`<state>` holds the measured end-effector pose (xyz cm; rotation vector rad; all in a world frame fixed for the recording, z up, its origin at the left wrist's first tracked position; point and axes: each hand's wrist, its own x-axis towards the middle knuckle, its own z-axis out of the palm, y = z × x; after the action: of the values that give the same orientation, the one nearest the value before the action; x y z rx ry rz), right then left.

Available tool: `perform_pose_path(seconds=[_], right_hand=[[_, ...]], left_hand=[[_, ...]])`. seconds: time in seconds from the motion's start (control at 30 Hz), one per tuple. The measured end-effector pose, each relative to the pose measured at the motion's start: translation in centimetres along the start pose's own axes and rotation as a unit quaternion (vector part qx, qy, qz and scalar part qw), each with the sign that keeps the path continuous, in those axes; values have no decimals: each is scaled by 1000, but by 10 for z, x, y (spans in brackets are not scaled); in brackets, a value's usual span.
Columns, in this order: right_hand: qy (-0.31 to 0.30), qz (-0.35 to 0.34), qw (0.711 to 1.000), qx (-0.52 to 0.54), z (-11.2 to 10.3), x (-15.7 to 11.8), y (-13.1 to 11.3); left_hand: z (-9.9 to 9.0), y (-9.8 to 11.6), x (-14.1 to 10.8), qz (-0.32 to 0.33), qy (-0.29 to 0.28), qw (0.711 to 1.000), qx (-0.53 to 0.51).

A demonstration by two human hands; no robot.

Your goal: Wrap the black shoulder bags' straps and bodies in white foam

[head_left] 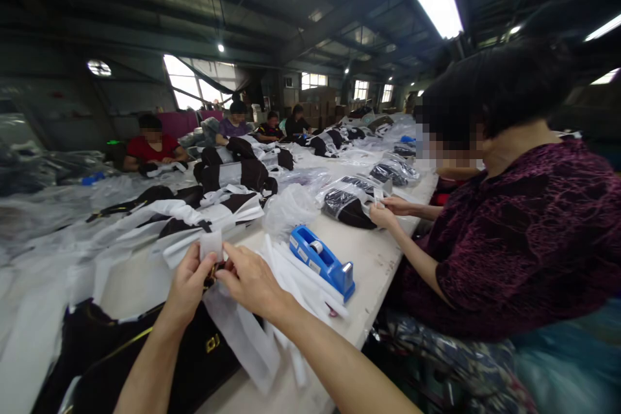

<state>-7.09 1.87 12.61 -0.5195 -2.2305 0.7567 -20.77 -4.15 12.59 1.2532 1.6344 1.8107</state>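
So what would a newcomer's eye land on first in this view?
Probably the bright blue tape dispenser, standing out on the pale table just beyond and to the right of the right hand. Next, the co-worker's purple-and-black patterned top, filling much of the right side. Then, low and left of centre, the left hand pinching a white strip above a black garment with gold-coloured lettering.
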Motion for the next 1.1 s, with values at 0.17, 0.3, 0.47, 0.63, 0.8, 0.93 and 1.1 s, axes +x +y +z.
perform_pose_path(seconds=[0.17,0.3,0.47,0.63,0.8,0.93,1.1], right_hand=[[-52,4,999,5,-3,-23,7],[-88,6,995,39,5,-53,19],[-77,15,992,98,15,-93,24],[-48,16,986,159,-11,-116,26],[99,141,960,221,-76,-118,61],[255,229,891,298,-125,-121,109],[385,331,799,323,-121,-140,175]], left_hand=[[-1,-10,-4,-35,16,999,-4],[-2,-22,-4,-44,30,999,-4],[-2,-30,-4,-50,40,998,-3],[-2,-33,-5,-56,61,997,1],[-3,-36,-7,-91,53,994,-1],[-5,-42,-7,-113,45,992,8],[-8,-53,-7,-103,41,994,13]])
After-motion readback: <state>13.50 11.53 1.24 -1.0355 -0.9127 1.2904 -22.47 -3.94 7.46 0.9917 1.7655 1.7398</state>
